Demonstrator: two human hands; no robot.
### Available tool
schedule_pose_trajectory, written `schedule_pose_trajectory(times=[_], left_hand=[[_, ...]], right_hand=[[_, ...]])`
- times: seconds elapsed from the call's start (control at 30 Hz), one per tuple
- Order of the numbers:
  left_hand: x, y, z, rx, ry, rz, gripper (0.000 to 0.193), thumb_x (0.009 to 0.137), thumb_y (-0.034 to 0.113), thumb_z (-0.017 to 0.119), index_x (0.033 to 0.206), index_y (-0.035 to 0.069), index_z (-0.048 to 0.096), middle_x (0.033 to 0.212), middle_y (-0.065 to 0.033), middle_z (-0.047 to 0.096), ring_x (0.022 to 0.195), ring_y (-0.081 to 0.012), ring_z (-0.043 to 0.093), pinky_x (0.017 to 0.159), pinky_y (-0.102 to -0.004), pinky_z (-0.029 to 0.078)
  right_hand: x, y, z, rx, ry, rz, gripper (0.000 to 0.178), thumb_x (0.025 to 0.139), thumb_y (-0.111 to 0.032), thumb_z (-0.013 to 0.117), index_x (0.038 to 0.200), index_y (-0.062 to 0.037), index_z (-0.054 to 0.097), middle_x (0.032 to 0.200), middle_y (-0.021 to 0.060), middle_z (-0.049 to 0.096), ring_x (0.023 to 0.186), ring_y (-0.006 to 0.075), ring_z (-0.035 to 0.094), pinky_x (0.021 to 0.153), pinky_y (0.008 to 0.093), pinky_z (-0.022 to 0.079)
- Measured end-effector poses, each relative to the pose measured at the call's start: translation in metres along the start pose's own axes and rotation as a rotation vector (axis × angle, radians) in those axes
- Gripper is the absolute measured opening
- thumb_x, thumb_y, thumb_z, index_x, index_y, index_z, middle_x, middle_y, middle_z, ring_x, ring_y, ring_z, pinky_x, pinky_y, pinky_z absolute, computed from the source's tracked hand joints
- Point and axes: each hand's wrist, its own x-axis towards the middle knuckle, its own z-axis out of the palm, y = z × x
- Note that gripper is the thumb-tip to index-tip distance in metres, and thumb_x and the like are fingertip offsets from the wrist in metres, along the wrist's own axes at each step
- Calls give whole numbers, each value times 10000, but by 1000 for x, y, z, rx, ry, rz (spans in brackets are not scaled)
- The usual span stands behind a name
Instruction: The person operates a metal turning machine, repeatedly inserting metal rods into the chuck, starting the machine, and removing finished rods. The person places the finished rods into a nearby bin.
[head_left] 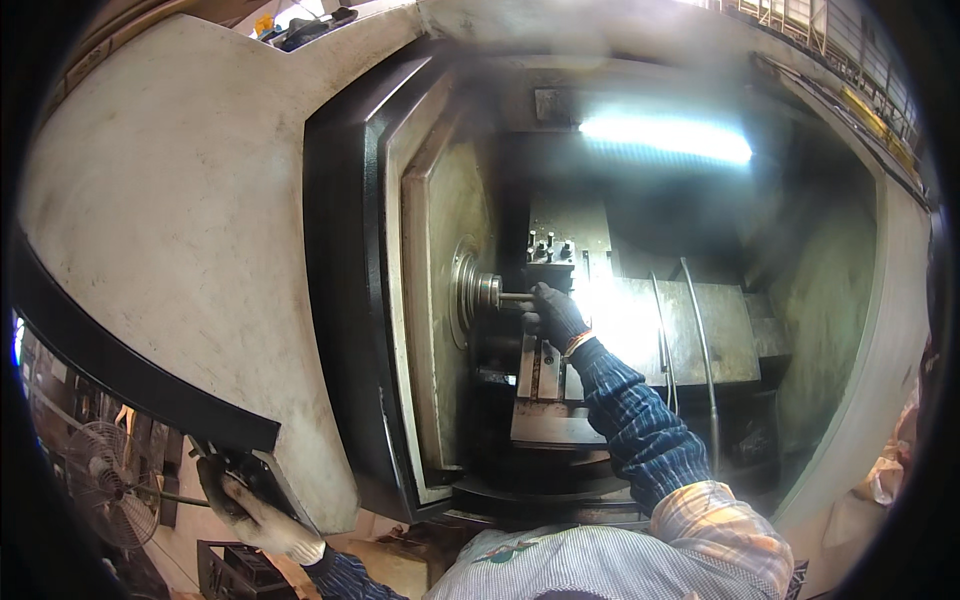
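Note:
Inside a lathe, my right hand [556, 318] wears a dark glove and is closed round a metal rod [515, 297]. The rod's other end meets the round steel collet chuck [487, 291] on the spindle face; how deep it sits inside cannot be made out. Just beyond my hand is a tool block [550, 250] with several upright bolts. At the lower left, my left hand [255, 518], in a pale glove with dark fingertips, is up against the lower corner of a control panel [290, 488]. Its fingers are partly hidden there.
Two bent coolant pipes [702, 360] rise to the right of my right forearm. A bright tube lamp [665, 138] lights the enclosure from the back. The thick dark door frame [345, 300] borders the opening on the left. A caged fan [105, 480] stands beyond my left hand.

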Motion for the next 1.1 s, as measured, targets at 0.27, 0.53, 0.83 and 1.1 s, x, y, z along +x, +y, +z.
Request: schedule_pose_trajectory(times=[0.27,0.53,0.83,1.1], left_hand=[[8,-14,0,77,-22,27,400,1101,175,484,1435,-35,547,1393,-195,614,1195,-271,634,991,-352,533],[8,-15,-3,34,-33,67,403,1122,207,446,1432,-28,553,1381,-186,624,1163,-247,657,920,-330,577],[30,-71,-23,282,28,330,390,1091,251,529,1327,-52,596,1249,-186,658,1087,-290,675,854,-346,572],[26,-60,-23,309,-16,420,365,1073,228,567,1287,-62,625,1202,-187,686,1032,-289,693,826,-354,592]], right_hand=[[26,9,-1,-48,207,-338,338,1045,-322,626,1142,0,595,966,166,686,790,224,699,639,325,581],[18,28,25,-270,322,-416,258,1054,-308,623,1123,-59,631,851,32,643,716,151,623,623,273,501],[13,32,38,-762,238,-545,496,978,-511,674,1151,-66,540,875,82,614,752,213,619,642,328,508],[38,61,53,-1154,280,-394,593,941,-504,639,1282,-42,491,1082,252,630,1000,359,677,823,440,540]])
